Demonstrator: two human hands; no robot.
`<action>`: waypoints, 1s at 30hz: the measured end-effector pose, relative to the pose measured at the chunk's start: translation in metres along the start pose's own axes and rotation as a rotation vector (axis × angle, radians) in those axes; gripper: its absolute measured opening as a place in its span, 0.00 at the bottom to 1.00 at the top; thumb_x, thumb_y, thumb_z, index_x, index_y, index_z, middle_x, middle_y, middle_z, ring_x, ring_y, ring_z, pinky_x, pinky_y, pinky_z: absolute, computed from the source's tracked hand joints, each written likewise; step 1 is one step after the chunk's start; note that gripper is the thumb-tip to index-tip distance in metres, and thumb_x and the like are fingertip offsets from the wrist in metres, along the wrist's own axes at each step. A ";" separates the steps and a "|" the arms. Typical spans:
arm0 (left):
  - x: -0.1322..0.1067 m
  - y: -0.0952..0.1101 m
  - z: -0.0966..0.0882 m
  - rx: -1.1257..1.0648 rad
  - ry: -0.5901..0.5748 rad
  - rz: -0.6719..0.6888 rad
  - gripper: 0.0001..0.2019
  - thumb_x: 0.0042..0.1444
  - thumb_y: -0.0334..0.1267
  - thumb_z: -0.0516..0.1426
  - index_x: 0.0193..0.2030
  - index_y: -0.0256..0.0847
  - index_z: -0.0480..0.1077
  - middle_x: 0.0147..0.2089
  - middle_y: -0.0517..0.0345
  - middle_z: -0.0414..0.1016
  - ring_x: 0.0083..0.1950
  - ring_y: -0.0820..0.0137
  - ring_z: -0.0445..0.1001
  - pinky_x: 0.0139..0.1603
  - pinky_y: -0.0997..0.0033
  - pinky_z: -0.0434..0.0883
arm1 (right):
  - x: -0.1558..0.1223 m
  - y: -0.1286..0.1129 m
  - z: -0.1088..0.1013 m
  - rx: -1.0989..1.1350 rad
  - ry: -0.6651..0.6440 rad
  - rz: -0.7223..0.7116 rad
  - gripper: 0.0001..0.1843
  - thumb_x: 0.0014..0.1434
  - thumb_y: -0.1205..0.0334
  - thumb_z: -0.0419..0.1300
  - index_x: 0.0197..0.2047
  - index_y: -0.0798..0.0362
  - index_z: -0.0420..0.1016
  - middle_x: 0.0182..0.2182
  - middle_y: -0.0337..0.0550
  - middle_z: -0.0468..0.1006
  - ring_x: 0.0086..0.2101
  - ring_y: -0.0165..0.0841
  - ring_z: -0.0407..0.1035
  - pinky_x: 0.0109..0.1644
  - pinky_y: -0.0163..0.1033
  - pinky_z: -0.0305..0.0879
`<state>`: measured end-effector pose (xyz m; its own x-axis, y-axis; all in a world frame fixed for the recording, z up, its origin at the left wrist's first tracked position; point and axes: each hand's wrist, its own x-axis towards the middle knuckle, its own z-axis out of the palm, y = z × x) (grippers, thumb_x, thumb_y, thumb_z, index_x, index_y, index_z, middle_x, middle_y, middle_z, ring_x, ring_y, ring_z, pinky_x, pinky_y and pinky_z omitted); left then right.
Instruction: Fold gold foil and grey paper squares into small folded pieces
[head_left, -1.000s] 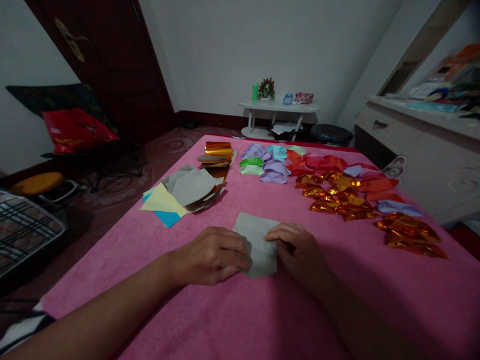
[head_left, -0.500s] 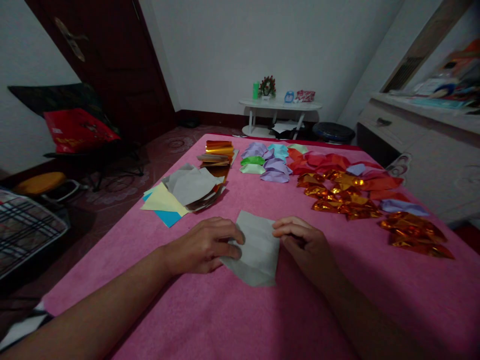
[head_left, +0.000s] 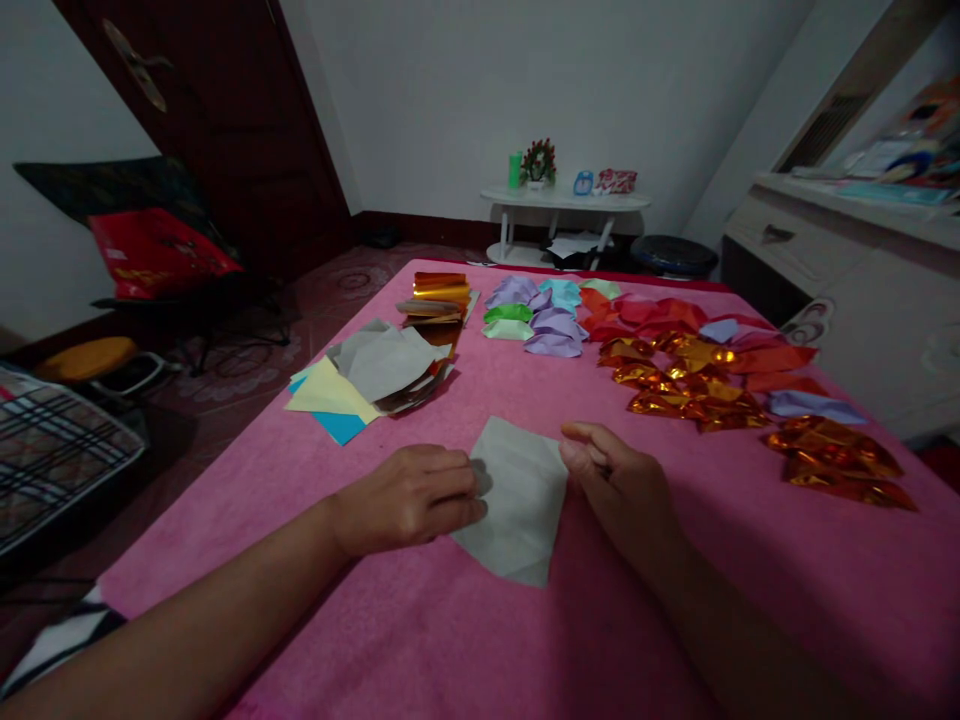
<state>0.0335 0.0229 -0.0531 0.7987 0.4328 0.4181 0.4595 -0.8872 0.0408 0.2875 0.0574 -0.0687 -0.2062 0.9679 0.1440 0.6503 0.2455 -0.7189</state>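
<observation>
A grey sheet of paper [head_left: 517, 505] with faint creases lies on the pink cloth in front of me. My left hand [head_left: 427, 497] is closed at its left edge, the curled fingers overlapping the paper. At the upper right edge my right hand [head_left: 611, 475] pinches the sheet between thumb and fingers. Beyond my left hand rests a loose pile of grey sheets [head_left: 394, 360], with a yellow sheet [head_left: 326, 390] and a blue sheet [head_left: 341, 427] poking out from under it.
Gold foil sheets [head_left: 440, 290] are stacked behind the pile. Folded gold foil pieces [head_left: 697, 400], red folded pieces [head_left: 645, 318] and purple folded pieces [head_left: 555, 330] fill the right and far side of the pink cloth [head_left: 360, 640]. A small white table [head_left: 566, 200] stands by the wall.
My right hand has shifted slightly right and its grip has moved to the paper's upper right edge. The grey sheet looks flatter and a little turned. My left hand's fingers have drawn closer together.
</observation>
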 end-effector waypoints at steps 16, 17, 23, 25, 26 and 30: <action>-0.001 -0.003 0.009 -0.244 0.260 -0.245 0.12 0.57 0.29 0.52 0.45 0.41 0.72 0.52 0.46 0.68 0.52 0.63 0.69 0.48 0.60 0.69 | 0.000 -0.009 0.004 0.502 0.103 -0.001 0.14 0.51 0.62 0.62 0.42 0.54 0.77 0.28 0.39 0.75 0.27 0.28 0.69 0.30 0.32 0.67; 0.000 -0.004 0.008 -0.315 0.305 -0.320 0.13 0.57 0.28 0.51 0.45 0.41 0.72 0.55 0.46 0.66 0.55 0.62 0.67 0.52 0.58 0.68 | -0.001 -0.010 0.003 0.500 0.119 -0.006 0.13 0.51 0.62 0.63 0.42 0.53 0.77 0.28 0.39 0.75 0.26 0.28 0.69 0.30 0.32 0.67; 0.003 -0.005 0.005 -0.697 0.435 -0.682 0.12 0.59 0.37 0.54 0.48 0.40 0.73 0.56 0.46 0.67 0.58 0.60 0.66 0.57 0.58 0.65 | -0.003 -0.012 0.003 0.503 0.125 -0.025 0.12 0.51 0.62 0.63 0.40 0.53 0.78 0.26 0.38 0.74 0.24 0.27 0.67 0.26 0.31 0.65; 0.005 -0.003 0.009 -0.805 0.376 -0.701 0.17 0.57 0.39 0.58 0.52 0.41 0.71 0.51 0.48 0.72 0.52 0.63 0.71 0.52 0.62 0.69 | -0.003 -0.012 0.004 0.489 0.109 -0.027 0.11 0.52 0.61 0.62 0.39 0.53 0.79 0.25 0.38 0.74 0.23 0.28 0.66 0.25 0.31 0.64; 0.006 -0.002 0.011 -0.837 0.351 -0.707 0.18 0.55 0.40 0.60 0.53 0.41 0.71 0.50 0.49 0.73 0.50 0.64 0.72 0.49 0.65 0.70 | -0.003 -0.011 0.004 0.479 0.098 -0.037 0.10 0.52 0.62 0.62 0.39 0.52 0.79 0.26 0.39 0.74 0.24 0.28 0.66 0.25 0.31 0.64; 0.011 0.004 0.019 -0.813 0.335 -0.776 0.16 0.55 0.38 0.60 0.50 0.41 0.74 0.46 0.51 0.78 0.43 0.66 0.75 0.42 0.70 0.71 | -0.001 -0.012 0.007 0.450 0.039 -0.125 0.08 0.53 0.64 0.61 0.37 0.51 0.79 0.30 0.41 0.75 0.25 0.28 0.66 0.27 0.31 0.63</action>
<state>0.0513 0.0275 -0.0652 0.2160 0.9466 0.2393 0.2979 -0.2973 0.9071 0.2751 0.0531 -0.0648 -0.2292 0.9358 0.2678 0.2384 0.3207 -0.9167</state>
